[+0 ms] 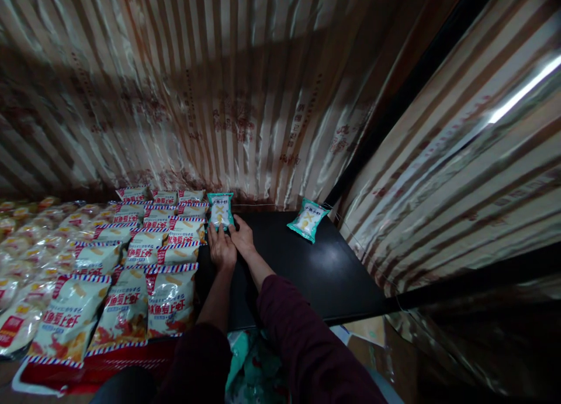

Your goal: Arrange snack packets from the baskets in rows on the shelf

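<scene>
A teal-and-white snack bag (221, 210) stands at the back of the black shelf (280, 263), beside rows of red-and-white snack bags. My left hand (222, 251) grips its lower edge, with fingertips over the front. My right hand (243, 237) holds the lower right corner, fingers close to the left hand. A second teal snack bag (308, 220) lies apart, tilted, at the shelf's back right corner.
To the left are several shrimp snack bags (170, 299) in rows, with clear-wrapped packs (39, 246) beyond. Striped plastic sheeting (245, 100) hangs behind. A black post (372, 123) rises at the right. Below lie a red basket (109, 366) and teal packaging (254, 369).
</scene>
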### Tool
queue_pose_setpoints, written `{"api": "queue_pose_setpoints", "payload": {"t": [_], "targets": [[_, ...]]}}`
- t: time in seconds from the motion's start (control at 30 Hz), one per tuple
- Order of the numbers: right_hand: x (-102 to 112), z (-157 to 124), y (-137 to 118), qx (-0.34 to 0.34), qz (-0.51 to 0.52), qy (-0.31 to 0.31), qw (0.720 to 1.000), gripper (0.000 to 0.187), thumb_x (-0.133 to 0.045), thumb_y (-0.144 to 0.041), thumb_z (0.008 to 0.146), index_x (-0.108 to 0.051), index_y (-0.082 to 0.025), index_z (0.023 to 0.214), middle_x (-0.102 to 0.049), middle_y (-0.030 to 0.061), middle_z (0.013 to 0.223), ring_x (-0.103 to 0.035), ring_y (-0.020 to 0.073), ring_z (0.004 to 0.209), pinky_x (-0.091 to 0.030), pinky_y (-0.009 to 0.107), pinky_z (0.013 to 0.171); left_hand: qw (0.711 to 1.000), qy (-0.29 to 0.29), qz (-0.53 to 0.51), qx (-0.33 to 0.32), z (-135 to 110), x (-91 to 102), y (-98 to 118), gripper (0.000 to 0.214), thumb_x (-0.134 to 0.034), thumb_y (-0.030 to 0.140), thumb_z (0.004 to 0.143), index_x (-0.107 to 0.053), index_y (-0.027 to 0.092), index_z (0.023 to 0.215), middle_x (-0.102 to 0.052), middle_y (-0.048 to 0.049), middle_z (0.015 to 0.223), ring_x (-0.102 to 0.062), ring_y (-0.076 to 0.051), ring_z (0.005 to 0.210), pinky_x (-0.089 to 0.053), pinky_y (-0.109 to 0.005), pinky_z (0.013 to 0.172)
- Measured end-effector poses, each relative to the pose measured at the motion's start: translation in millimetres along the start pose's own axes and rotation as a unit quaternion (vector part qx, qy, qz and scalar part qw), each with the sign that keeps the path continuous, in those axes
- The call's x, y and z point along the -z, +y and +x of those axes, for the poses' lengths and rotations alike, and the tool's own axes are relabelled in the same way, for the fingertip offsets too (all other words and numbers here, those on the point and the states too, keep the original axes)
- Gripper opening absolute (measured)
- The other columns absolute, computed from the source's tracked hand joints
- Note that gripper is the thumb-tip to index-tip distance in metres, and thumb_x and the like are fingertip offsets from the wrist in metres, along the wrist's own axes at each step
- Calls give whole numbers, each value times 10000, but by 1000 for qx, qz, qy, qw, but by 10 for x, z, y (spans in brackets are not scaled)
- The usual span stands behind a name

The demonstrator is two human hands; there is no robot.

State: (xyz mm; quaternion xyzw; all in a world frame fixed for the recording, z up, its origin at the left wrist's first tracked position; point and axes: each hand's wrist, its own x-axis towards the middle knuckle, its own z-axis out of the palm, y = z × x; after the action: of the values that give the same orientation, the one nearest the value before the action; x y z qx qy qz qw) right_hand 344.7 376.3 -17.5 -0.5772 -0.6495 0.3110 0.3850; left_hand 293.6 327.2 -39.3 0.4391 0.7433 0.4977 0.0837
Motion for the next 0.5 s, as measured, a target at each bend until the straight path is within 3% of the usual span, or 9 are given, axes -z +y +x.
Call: {"api": "queue_pose_setpoints", "payload": {"t": [0.27,0.37,0.5], "targets": [[131,-230,42,-30,6,33,999,345,-507,-142,805,-622,-166,1130,-637,78,1160,-602,157,1047,-445,286,974,999,-18,26,-12,-159,118,-4,425,-451,106,777,-590,98,1178,-382,-155,1443,-326,-304,1345,-291,-466,1111],[217,-391,49,-48,22,26,998,307,-505,-136,801,-649,-175,1069,-655,64,1097,-621,147,980,-468,275,936,995,-69,52,-58,-365,235,9,423,-427,87,773,-594,62,1161,-474,-183,1367,-399,-293,1299,-318,-455,1098],[335,-723,81,-9,48,-6,999,262,-493,-104,793,-685,-174,956,-654,56,1093,-605,136,1031,-434,265,983,972,-162,63,-160,-735,457,65,456,-437,94,771,-561,76,1210,-566,-152,1276,-392,-269,1302,-346,-432,1084]]}}
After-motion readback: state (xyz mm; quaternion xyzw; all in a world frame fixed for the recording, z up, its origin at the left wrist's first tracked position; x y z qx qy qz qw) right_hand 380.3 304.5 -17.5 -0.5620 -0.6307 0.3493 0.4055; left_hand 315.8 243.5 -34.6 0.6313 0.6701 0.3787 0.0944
